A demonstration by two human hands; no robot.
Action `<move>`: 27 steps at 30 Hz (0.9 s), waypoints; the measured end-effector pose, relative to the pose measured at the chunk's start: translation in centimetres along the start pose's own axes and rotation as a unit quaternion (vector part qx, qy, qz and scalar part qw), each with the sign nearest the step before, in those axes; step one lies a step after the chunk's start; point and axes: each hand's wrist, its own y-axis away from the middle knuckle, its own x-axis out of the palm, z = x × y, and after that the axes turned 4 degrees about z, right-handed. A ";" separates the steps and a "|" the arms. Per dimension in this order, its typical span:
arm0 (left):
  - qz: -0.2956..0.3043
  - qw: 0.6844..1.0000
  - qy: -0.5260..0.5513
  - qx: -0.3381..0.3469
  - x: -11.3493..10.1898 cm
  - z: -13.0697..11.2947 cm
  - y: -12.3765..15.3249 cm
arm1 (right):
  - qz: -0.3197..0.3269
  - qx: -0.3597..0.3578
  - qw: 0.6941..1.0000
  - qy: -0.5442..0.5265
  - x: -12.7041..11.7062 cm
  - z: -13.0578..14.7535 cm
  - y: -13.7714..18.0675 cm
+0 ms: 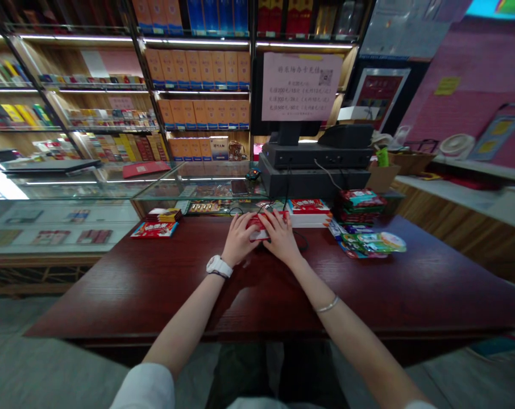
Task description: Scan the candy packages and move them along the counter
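Observation:
My left hand [240,237] and my right hand [281,237] meet over a small red-and-white packet [261,233] at the back middle of the dark red table [176,289]. Fingers of both hands curl over its top and sides, covering much of it. Just right of my right hand lies a stack of flat white boxes with a red printed top [307,207]. A similar red printed packet [155,229] rests on the table to the left, beside a small pile of yellow and dark packs [166,215].
Colourful snack packets [370,242] and a stack of red and green packs [360,205] stand at the right. Behind are a glass display case [210,170] and a black register [317,156] with hanging cables. A sign [302,86] covers the screen; shelves of boxes rise beyond.

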 end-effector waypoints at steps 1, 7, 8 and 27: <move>0.000 1.000 0.000 0.002 0.0 -0.1 0.0 | 0.001 -0.004 1.000 -0.004 0.0 0.2 -0.1; 0.018 1.000 0.001 0.000 -0.6 -0.1 0.1 | -0.016 -0.014 1.000 -0.010 0.0 -0.2 0.1; 0.020 1.000 -0.002 -0.003 -0.8 0.0 0.1 | -0.020 -0.012 1.000 -0.012 0.0 -0.4 0.2; 0.030 0.998 0.052 -0.006 -1.3 0.1 0.2 | -0.010 -0.038 0.999 -0.006 0.3 -0.9 0.5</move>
